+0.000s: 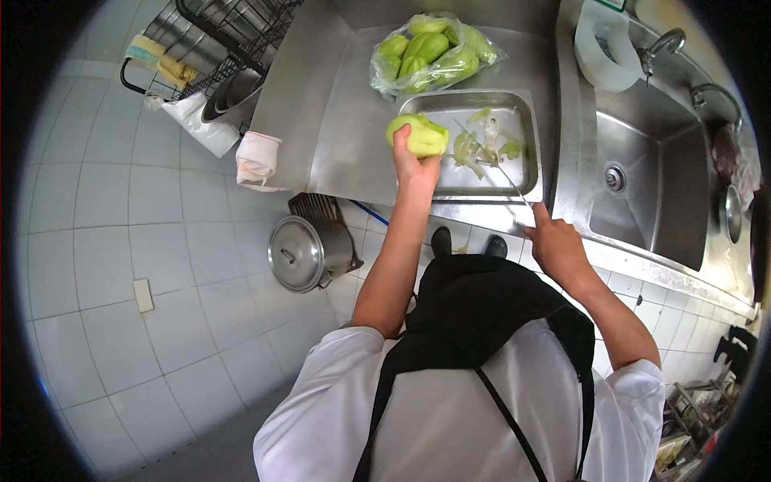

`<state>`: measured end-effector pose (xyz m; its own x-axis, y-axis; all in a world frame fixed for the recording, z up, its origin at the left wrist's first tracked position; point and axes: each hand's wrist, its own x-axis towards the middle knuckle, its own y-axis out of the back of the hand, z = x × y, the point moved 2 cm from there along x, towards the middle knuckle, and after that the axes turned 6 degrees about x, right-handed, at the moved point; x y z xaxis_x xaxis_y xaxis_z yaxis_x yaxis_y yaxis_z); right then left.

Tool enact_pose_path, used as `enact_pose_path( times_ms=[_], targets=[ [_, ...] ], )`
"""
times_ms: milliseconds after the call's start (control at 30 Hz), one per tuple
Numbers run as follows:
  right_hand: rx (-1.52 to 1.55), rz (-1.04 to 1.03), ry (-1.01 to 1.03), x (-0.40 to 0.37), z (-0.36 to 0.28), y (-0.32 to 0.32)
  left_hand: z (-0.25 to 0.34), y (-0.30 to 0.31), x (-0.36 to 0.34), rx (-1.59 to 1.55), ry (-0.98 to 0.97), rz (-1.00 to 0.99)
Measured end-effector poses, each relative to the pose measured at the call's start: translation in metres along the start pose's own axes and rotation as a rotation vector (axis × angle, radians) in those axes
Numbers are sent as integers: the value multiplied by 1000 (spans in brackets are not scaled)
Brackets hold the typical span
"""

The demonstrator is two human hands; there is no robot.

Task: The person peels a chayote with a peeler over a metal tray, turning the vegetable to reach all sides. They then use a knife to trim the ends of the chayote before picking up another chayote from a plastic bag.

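Observation:
My left hand (pixel 414 161) is wrapped round a partly peeled green chayote (pixel 426 138), above the left side of a shallow metal tray (pixel 474 194). In my right hand (pixel 556 245) is a knife (pixel 507 175), its handle hidden by the fingers. The thin blade points up and left across the tray, apart from the chayote. Green peelings (pixel 468 151) lie in the tray under and around the blade. Just behind the tray sits a clear plastic bag (pixel 482 68) with several whole chayotes (pixel 426 50).
To the right is a steel sink (pixel 634 177) with taps (pixel 665 46) and a white plastic container (pixel 604 50). A lidded metal pot (pixel 297 255) stands on the floor at the left. A wire rack (pixel 241 48) with metal pans is at the upper left, near a white cloth (pixel 258 159).

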<state>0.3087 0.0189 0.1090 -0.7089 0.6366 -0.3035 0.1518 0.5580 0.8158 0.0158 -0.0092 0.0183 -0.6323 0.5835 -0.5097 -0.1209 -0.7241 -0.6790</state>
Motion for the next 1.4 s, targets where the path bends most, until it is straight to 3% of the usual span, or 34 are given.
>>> enact_pose_path(
  times_ms=[333, 1133, 1400],
  targets=[
    [137, 79, 108, -26, -4, 24, -3, -13, -11, -3, -17, -243],
    [40, 61, 48, -25, -7, 14, -24, -12, -10, 28, -85, -228],
    [-28, 8, 92, -10, -1, -7, -29, 2, -6, 9, -7, -159]
  ],
)
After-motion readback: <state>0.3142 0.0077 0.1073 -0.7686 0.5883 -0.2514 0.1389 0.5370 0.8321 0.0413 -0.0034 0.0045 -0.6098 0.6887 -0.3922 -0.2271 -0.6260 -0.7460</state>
